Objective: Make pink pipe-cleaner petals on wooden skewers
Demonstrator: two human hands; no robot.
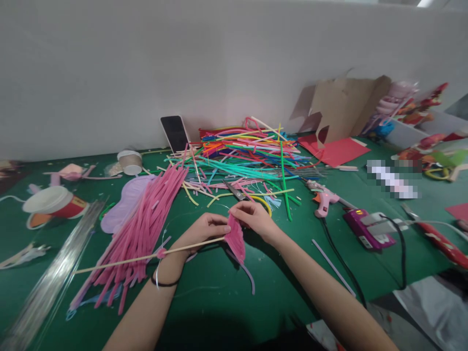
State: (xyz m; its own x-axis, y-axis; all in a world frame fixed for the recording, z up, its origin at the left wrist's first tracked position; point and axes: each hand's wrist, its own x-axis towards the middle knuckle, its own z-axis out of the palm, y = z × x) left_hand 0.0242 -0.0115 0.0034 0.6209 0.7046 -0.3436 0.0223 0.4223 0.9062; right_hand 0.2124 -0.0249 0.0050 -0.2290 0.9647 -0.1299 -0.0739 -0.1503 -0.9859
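Note:
Between my two hands is a pink fuzzy petal shape (236, 241), made of pipe cleaners laid side by side. A lilac pipe-cleaner tail (250, 279) hangs from its lower end. My left hand (203, 233) pinches the petal's left edge with thumb and fingers. A thin pale stick (124, 262) with a small pink knob on it runs leftward from those fingertips, across the wrist; whether it is joined to the petal I cannot tell. At the petal's top, the fingers of my right hand (256, 219) are closed on the edge. Scissors (239, 193) with yellow handles lie just behind my hands.
Left of my hands lie pink pipe cleaners (146, 224), a lilac tray (124, 202) and a bundle of thin wires (60, 273). Coloured pipe cleaners (248, 156) are heaped behind, near a phone (175, 132). At right are a glue gun (322, 197) and a purple power strip (365, 229) with cables.

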